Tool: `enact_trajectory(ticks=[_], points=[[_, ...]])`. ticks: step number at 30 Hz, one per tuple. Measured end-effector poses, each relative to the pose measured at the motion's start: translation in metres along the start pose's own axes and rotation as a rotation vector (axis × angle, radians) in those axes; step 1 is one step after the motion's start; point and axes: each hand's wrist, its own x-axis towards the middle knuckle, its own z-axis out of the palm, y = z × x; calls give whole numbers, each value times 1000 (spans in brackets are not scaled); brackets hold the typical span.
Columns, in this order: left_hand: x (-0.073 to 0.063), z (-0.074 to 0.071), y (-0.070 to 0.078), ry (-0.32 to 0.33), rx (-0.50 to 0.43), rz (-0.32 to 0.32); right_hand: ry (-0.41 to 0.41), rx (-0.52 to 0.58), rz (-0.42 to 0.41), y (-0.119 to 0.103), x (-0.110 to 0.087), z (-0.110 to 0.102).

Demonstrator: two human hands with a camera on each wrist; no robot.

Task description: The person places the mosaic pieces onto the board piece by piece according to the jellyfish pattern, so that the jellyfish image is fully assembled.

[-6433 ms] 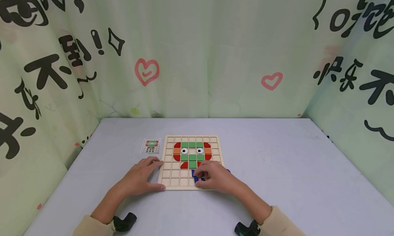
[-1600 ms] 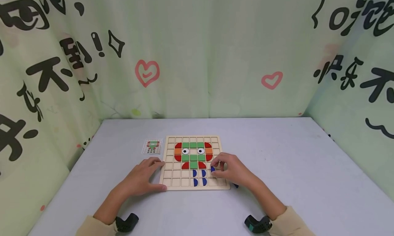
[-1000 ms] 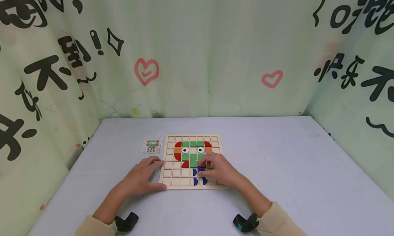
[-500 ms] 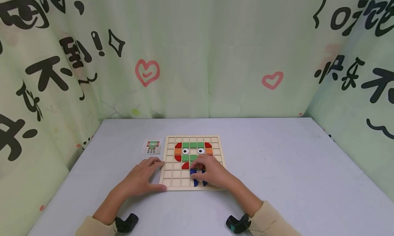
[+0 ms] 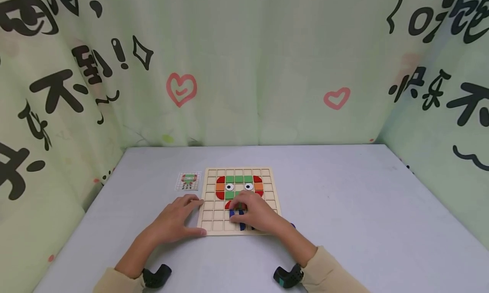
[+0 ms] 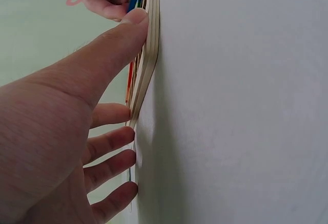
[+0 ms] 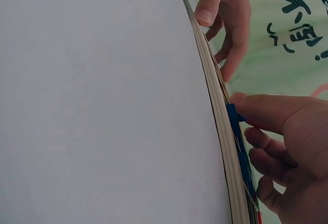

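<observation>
My right hand (image 5: 255, 212) is over the lower middle of a wooden grid board (image 5: 214, 233). Between thumb and fingers it pinches a small blue tile (image 5: 231, 213), whose blue edge shows by the thumb in the right wrist view. Right beside it, other blue tiles (image 5: 242, 226) lie in the grid, partly covered by the hand. Farther up the board, red, orange and green tiles (image 5: 230, 179) and two eye tiles (image 5: 248, 186) form a face. With fingers spread, my left hand (image 5: 173, 221) touches the board's left side, its thumb at the near corner.
A small picture card (image 5: 188, 181) with a green and red figure lies left of the board. Part of another blue piece (image 5: 293, 225) shows past the board's right edge, behind my right forearm. The white table (image 5: 344, 199) meets a patterned curtain (image 5: 298, 72) at the back.
Several blue tiles came to lie in the lower grid since the earliest frame. Lately my right hand carried another blue tile leftward from the board's right side. My left hand has stayed put.
</observation>
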Motion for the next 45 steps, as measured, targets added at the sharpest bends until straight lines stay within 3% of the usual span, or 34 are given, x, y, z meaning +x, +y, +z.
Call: enact_trajectory(ticks=[22,29,45], points=[[3,-1,1,9,1,22,-25,-29,50,-3,2,-6],[3,-1,1,14,2,14,10,-24,9,2,-3,-13],[1,0,1,16,4,8,54,30,57,17,-23,-29]])
